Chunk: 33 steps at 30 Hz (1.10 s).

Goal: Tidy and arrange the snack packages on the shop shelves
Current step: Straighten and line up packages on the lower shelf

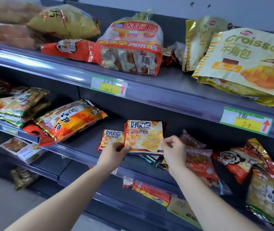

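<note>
The stack of flat green-and-gold foil packets [22, 102] lies at the left end of the grey metal middle shelf [84, 145]. Just beside it on the right, a large orange-and-gold foil bag [71, 120] lies at a slant, with its lower end at the shelf's front lip.

At mid-shelf, a small red-and-yellow foil cracker packet [112, 138] stands leaning back. Its right edge is overlapped by the large red-and-yellow foil cracker packet [143, 136], which is held upright above other packets lying on the same shelf.

The left hand [114, 151] has its fingers closed in a pinch on the lower-left corner of the large packet and covers the lower edge of the small packet. The right hand [173, 147] has its fingers closed in a pinch on the lower-right corner of the large packet.

To the right of the right hand, a purple foil packet [191, 140] lies just beside it. Farther right lies a red-and-white packet with a cartoon face [233, 161]. On the upper shelf, at the right end, is a pale yellow croissant bag [249, 59].
</note>
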Available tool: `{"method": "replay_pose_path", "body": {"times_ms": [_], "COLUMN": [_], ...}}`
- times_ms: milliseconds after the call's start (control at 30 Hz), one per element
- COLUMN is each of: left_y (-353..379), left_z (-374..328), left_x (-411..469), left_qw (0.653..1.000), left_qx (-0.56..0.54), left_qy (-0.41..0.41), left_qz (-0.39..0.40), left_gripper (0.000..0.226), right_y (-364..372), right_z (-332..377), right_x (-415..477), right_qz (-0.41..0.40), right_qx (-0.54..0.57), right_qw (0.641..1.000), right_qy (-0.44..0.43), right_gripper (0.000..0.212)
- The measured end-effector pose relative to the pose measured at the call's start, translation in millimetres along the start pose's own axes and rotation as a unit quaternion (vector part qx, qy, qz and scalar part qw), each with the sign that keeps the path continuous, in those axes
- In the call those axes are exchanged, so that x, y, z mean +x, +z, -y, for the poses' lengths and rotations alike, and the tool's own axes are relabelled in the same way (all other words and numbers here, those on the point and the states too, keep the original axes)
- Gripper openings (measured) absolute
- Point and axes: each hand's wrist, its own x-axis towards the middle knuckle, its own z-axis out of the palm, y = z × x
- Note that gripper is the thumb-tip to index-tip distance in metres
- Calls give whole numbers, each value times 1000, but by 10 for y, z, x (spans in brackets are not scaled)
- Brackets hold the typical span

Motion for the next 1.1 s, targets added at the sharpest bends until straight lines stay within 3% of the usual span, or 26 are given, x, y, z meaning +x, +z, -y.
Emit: {"method": "replay_pose_path", "body": {"times_ms": [133,300,633,733,833,900,1000,1067,1100], "left_y": [-205,-393,-656,-871,-1182,-1379,-1615,-1705,-1723], "left_z": [253,567,910,943,1000,1129,1409,1578,1631], "left_x": [308,703,1255,1373,1488,1605,1725,1740,1726], "left_qw": [1000,998,993,988,918,882,866,878,886], "left_qx": [12,25,48,146,386,465,495,465,448], "left_qy": [-6,-38,-24,27,67,32,-73,-108,-110], "left_qz": [2,54,108,44,-63,-67,-21,-22,-32], "left_gripper": [29,47,41,30,41,64,99,102,93], "right_y": [454,935,1493,1608,1723,1831,2050,2177,2222], "right_z": [-30,-75,-142,-139,-58,22,117,155,175], "right_x": [95,226,452,513,541,542,525,500,485], "right_qz": [-12,-33,-87,-108,-134,-148,-117,-91,-83], "right_qx": [10,-29,-73,-114,-196,-250,-247,-238,-234], "right_qw": [997,991,976,974,967,957,961,966,967], "right_qy": [72,125,186,166,88,20,-39,-51,-52], "right_gripper": [15,17,7,2,18,23,18,12,10]}}
